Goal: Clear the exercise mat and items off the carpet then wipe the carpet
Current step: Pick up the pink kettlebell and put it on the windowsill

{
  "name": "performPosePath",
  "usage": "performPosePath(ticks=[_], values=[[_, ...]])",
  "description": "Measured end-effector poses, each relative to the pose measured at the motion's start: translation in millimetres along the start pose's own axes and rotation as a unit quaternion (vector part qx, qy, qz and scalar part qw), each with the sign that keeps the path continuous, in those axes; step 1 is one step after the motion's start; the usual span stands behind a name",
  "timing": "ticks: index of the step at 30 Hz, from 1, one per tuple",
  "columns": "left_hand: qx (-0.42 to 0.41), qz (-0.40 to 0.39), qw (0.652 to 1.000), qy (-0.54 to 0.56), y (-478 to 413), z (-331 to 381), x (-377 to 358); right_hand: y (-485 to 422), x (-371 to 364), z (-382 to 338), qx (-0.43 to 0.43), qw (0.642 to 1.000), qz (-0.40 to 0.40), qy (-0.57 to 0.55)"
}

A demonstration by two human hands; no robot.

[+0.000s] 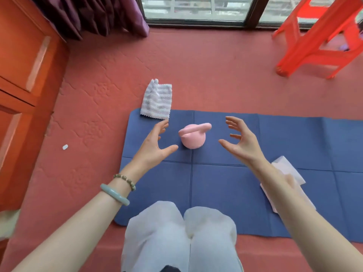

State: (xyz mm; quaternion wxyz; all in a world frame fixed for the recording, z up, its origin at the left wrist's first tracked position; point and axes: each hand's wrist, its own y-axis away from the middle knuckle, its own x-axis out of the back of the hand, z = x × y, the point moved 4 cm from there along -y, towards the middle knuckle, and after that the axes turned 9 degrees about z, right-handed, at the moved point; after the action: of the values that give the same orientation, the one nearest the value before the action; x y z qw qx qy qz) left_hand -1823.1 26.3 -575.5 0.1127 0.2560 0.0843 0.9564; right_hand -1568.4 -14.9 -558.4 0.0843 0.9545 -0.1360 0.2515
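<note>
Both your hands, left hand (152,144) and right hand (240,141), are hovering beside the pink kettlebell (193,135) on the blue exercise mat (235,185), fingers spread apart, touching nothing.

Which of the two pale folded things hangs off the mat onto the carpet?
The striped cloth at the mat's far left corner, mostly on the red carpet. The plain white one, partly behind the right forearm, lies on the mat.

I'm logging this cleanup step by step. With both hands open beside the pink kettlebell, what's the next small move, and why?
Probably grip the pink kettlebell and lift it away. The left hand and right hand flank it, open, not touching, and it stands on the blue mat that must be cleared.
</note>
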Motion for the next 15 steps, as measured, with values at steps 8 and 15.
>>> performPosePath(ticks=[8, 15], values=[[-0.002, -0.007, 0.999, -0.037, -88.1, -135.4, -94.8, -76.6, -88.6, 132.6, 0.049, 0.998, -0.021, 0.040], [-0.070, -0.012, 0.994, -0.087, -134.4, -174.9, -135.0, -115.3, -139.5, 191.5, 0.098, 0.988, -0.047, 0.106]])
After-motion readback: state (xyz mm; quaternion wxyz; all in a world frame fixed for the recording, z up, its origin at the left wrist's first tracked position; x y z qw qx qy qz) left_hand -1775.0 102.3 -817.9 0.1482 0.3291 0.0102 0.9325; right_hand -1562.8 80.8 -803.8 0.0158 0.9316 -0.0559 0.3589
